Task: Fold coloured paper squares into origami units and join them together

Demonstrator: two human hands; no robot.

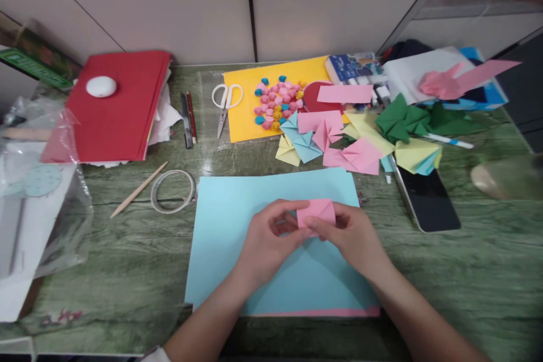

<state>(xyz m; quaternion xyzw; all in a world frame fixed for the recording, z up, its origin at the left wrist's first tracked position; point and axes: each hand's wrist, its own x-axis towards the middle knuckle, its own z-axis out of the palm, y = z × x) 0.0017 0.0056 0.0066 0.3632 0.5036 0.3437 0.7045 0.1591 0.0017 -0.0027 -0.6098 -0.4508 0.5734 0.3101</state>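
A small folded pink paper (pixel 319 212) with creases across its face is held up between both hands. My left hand (pixel 271 240) pinches its left side between thumb and fingers. On the right side, my right hand (pixel 354 235) grips it, with the thumb lying across the lower front. Beneath both hands lies a light blue sheet of paper (pixel 229 209), with a pink edge showing under its front border. Just beyond the sheet are folded paper pieces in pink (pixel 354 155), blue (pixel 301 138) and yellow (pixel 287 151).
White-handled scissors (pixel 224 104) and small rolled paper pieces lie on yellow paper (pixel 241 130). A tape roll (pixel 172 191), wooden stick (pixel 138 191) and red folder (pixel 119 124) are at left. A phone (pixel 428 198) and green folded paper (pixel 403 119) are at right. A plastic bag (pixel 63 226) covers the left edge.
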